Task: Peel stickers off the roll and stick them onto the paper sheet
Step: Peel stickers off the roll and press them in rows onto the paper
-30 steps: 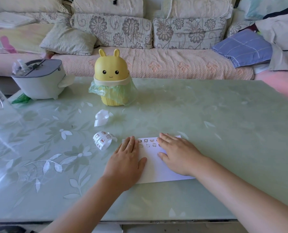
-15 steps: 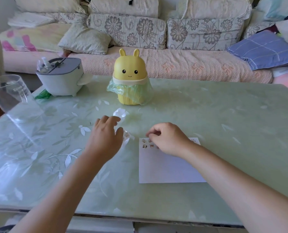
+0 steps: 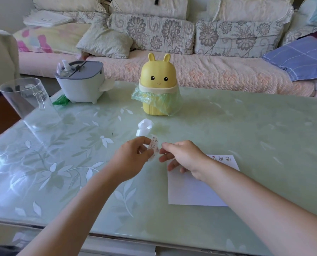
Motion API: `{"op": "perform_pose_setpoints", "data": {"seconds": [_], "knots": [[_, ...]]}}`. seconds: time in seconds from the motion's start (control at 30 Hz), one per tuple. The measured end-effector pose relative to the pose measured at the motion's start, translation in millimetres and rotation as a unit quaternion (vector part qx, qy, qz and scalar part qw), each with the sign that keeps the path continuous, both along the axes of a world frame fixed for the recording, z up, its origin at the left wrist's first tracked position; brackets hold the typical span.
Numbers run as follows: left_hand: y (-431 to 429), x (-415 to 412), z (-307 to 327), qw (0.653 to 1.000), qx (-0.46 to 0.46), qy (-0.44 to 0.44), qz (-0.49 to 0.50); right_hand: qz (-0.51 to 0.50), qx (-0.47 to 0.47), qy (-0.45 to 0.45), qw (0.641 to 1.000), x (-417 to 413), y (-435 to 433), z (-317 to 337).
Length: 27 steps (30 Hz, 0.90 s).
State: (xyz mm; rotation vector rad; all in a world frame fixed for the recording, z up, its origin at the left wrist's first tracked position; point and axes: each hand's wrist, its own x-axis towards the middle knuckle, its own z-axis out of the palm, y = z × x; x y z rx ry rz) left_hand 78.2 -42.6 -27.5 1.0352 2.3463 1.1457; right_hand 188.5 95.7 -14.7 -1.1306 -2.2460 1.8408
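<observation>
My left hand (image 3: 133,159) holds the sticker roll (image 3: 153,147), a curl of white strip with small printed stickers, lifted just above the table. My right hand (image 3: 181,156) hovers right beside the roll with thumb and forefinger close to its edge; whether they touch it I cannot tell. The white paper sheet (image 3: 194,189) lies flat on the table under and to the right of my right hand. A few stickers (image 3: 221,158) sit along its far edge.
A curl of bare white backing strip (image 3: 143,127) lies beyond my hands. Behind it stands a yellow bunny-shaped bin (image 3: 158,85) with a green bag. A grey container (image 3: 82,82) and a clear cup (image 3: 27,102) are at the far left of the glass table (image 3: 255,135). A sofa runs behind.
My left hand reached left from the paper, picked up the sticker roll and raised it. My right hand left the sheet and moved over to the roll.
</observation>
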Motion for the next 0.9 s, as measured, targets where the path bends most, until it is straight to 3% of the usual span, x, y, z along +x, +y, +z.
{"op": "perform_pose_setpoints", "data": {"seconds": [0.27, 0.43, 0.7, 0.9], "knots": [[-7.5, 2.1, -4.1, 0.996, -0.002, -0.056, -0.072, -0.084, -0.067, 0.093, 0.990, -2.3, 0.1, -0.4], [-7.4, 4.5, -5.6, 0.996, 0.003, -0.051, -0.068, -0.091, 0.039, 0.104, 0.990, -0.7, 1.1, -1.4], [-3.8, 7.6, -4.9, 0.995, 0.021, -0.089, -0.041, 0.007, 0.092, 0.166, 0.982, -0.8, -6.9, 1.0], [-2.5, 13.3, 4.6, 0.985, 0.056, -0.163, 0.000, 0.018, 0.130, 0.174, 0.976, -3.1, -2.5, -0.9]]}}
